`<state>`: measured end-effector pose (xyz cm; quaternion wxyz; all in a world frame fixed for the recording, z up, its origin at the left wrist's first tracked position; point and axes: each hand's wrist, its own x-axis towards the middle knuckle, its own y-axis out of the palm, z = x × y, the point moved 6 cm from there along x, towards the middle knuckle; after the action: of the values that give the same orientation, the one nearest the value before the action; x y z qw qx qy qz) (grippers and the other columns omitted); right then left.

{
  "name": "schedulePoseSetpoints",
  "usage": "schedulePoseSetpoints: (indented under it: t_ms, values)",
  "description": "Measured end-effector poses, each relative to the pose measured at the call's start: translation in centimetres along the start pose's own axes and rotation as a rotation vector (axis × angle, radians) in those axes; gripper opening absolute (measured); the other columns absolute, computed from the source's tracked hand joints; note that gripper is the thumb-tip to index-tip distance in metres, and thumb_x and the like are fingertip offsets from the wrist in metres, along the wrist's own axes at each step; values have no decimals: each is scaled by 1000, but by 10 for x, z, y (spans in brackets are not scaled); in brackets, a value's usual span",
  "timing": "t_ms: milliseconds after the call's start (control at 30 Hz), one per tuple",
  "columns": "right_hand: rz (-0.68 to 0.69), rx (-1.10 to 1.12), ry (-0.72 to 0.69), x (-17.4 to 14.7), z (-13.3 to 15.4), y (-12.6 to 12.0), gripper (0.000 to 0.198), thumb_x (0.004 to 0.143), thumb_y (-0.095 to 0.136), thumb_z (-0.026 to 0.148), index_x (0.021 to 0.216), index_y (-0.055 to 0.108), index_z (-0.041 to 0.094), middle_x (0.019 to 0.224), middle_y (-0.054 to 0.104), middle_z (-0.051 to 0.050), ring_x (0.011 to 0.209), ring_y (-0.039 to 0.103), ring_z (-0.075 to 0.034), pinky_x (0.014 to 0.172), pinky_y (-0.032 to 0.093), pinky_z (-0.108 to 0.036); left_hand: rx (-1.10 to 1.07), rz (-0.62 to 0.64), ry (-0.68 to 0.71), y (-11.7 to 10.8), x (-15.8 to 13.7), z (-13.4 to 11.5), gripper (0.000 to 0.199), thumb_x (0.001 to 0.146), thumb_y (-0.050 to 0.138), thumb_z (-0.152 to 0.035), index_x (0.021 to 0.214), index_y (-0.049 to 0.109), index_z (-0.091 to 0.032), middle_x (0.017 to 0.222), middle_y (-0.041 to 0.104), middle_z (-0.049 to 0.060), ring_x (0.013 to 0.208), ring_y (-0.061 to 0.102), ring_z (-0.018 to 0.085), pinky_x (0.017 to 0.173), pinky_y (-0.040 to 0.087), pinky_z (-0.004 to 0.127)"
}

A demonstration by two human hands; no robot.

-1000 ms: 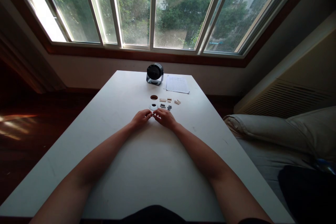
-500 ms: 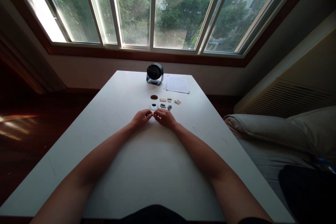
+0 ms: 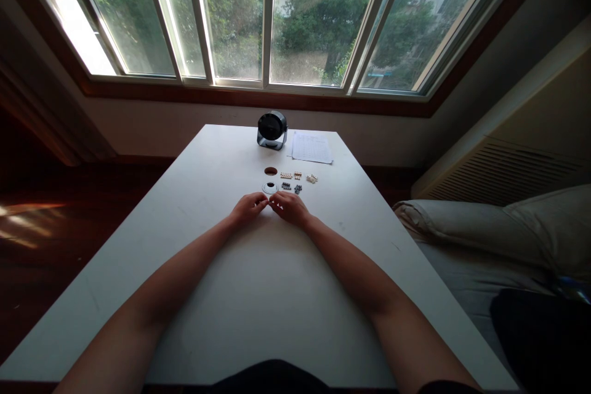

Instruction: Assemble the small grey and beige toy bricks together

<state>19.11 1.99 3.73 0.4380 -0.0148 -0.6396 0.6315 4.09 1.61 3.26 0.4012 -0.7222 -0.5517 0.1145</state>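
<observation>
Fingertips nearly meeting, my left hand (image 3: 250, 207) and my right hand (image 3: 288, 206) are both closed in a pinch over the white table (image 3: 272, 295). Whatever sits between the fingers is too small to make out. Just beyond them lies a white ring-shaped cover (image 3: 265, 188) with a dark centre. Small dark grey pieces (image 3: 286, 186) stand in short rows right of that cover, and a loose cluster of dark pieces (image 3: 298, 189) lies near my right hand. Behind these are rows of small gold-coloured pieces (image 3: 286, 176) and a pile of pale pieces (image 3: 312, 178).
A round hole (image 3: 271, 171) opens in the tabletop behind the cover. A black desk fan (image 3: 272, 128) and a printed paper sheet (image 3: 311, 148) are at the table's far end. A bed with a rolled pale cushion (image 3: 457, 221) borders the right side.
</observation>
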Motion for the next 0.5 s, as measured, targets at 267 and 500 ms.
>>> schedulePoseSetpoints:
  t_ms: [267, 500]
  values:
    - [0, 27, -5, -1, 0, 0, 14, 97, 55, 32, 97, 63, 21, 85, 66, -3, 76, 56, -14, 71, 36, -26, 4, -10, 3, 1, 0, 1, 28, 92, 47, -36, 85, 67, -18, 82, 69, 3, 75, 58, 16, 71, 43, 26]
    - [9, 37, -16, 0, 0, 0, 12, 96, 57, 31, 97, 63, 21, 85, 66, -3, 77, 57, -14, 71, 36, -25, -18, 12, -22, 1, -2, 1, 35, 94, 42, -39, 78, 65, -18, 77, 68, 2, 71, 57, 15, 72, 44, 25]
